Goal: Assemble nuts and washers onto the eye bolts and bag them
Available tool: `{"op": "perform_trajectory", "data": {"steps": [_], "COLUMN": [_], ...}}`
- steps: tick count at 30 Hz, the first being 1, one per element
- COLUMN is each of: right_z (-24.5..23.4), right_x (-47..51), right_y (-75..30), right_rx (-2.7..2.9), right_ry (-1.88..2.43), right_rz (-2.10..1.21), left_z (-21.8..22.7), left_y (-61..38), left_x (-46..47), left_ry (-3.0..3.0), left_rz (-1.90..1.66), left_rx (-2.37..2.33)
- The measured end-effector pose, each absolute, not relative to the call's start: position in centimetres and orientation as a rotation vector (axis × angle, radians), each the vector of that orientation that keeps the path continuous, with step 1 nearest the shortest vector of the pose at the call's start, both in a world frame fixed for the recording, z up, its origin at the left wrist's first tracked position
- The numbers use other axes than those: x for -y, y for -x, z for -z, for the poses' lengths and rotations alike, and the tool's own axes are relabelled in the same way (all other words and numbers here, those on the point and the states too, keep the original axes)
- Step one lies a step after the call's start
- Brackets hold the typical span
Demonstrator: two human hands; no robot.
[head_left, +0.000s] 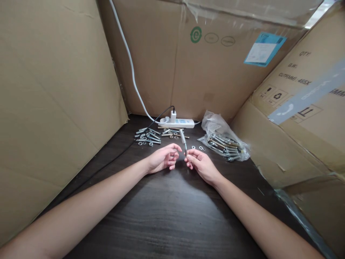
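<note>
Between the thumb and fingers of my right hand (201, 164) is an expansion bolt (183, 137), held nearly upright with its wide metal sleeve at the top and its thinner rod running down into my grip. Just left of it, my left hand (164, 158) is raised with its fingers loosely curved and apart, holding nothing. Beyond the bolt, loose washers (193, 147) lie on the dark table. Behind my left hand are a pile of silvery bolts, sleeves and nuts (148, 136) and a second group of long bolts with washers (172, 133).
A clear plastic bag (215, 124) spills bolts (225, 146) at the right. At the back stands a white power strip (178, 123) with a charger (173, 116). Its black cable (118, 155) crosses the table's left side. Cardboard boxes (151, 46) wall in the dark table (172, 219).
</note>
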State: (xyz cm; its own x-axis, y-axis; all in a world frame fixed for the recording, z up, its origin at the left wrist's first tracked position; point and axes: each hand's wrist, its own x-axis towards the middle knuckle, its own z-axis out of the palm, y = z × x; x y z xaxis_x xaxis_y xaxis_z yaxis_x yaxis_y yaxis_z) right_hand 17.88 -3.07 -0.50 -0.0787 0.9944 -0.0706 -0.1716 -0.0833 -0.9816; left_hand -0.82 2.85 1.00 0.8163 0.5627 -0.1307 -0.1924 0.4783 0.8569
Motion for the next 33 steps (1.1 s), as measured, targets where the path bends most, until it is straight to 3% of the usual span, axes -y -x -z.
{"op": "perform_trajectory", "data": {"steps": [33], "right_z": [0.32], "right_x": [3.26], "right_y": [-18.00], "right_rx": [1.088], "right_ry": [1.050], "right_rz": [-1.428], "left_z": [-1.62], "left_y": [0.92], "left_x": [-2.33], "left_ry": [-1.022], "left_rz": [-0.547], "left_rx": [-0.435]}}
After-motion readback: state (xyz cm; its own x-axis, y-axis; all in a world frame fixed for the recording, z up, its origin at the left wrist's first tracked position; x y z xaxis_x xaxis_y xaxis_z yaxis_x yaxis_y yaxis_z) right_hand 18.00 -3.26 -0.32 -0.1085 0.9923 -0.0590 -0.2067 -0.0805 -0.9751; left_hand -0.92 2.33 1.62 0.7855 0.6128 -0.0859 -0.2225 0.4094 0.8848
